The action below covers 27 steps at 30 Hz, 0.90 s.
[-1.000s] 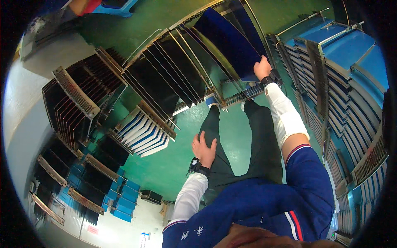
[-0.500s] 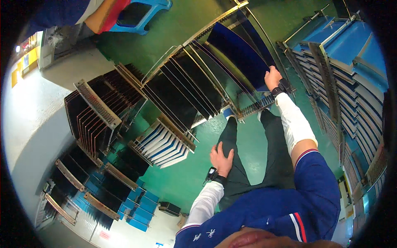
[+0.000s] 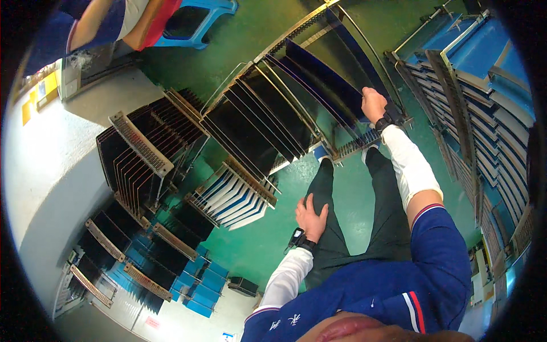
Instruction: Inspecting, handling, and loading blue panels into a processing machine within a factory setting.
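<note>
My right hand (image 3: 373,104) has its fingers closed on the near upper corner of a dark blue flat panel (image 3: 326,77). The panel stands on edge in a metal rack with a toothed rail (image 3: 356,145), and its lower edge is hidden. Other dark panels (image 3: 239,122) stand in slots to its left, and one more dark panel (image 3: 356,48) is to its right. With fingers spread, my left hand (image 3: 311,219) rests on my left thigh and holds nothing.
Stacked racks of blue and white panels (image 3: 484,108) rise at the right. More slotted racks stand left, one with dark panels (image 3: 151,145) and one with white-and-blue panels (image 3: 233,196). Another person's arm (image 3: 94,23) and a blue stool (image 3: 202,28) are at the upper left.
The dark blue panel has swung steeper, showing a narrower face, and its near corner has shifted left with my right hand. My left hand stays on the thigh.
</note>
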### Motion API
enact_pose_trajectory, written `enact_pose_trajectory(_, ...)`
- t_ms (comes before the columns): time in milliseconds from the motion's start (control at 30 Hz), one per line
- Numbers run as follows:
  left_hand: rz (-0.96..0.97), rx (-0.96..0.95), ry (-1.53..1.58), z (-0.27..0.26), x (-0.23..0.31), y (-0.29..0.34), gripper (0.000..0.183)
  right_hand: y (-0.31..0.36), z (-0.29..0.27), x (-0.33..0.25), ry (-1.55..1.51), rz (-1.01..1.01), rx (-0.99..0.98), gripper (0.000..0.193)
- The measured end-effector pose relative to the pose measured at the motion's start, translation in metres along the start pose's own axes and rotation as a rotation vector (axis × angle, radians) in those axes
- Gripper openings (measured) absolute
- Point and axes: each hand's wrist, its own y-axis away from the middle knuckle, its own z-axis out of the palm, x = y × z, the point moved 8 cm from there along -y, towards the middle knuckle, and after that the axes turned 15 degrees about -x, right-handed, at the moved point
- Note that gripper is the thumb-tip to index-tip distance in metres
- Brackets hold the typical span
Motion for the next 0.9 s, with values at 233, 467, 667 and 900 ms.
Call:
enact_pose_trajectory(233,-0.011,-0.037,-0.002,0.006,0.001,0.006,0.06,0.018,-0.015,-0.042,-0.026,-0.149,-0.031,0.011)
enact_pose_trajectory(467,-0.011,-0.065,0.006,0.01,-0.006,0.013,0.06,0.039,-0.026,-0.091,-0.097,-0.248,-0.021,0.011)
enact_pose_trajectory(667,0.031,-0.048,0.014,0.016,-0.016,0.014,0.061,0.053,0.02,-0.089,-0.133,-0.165,-0.056,0.011)
enact_pose_trajectory(900,0.025,-0.056,-0.005,0.014,-0.024,0.018,0.062,0.061,0.044,-0.085,-0.136,-0.089,-0.123,0.014)
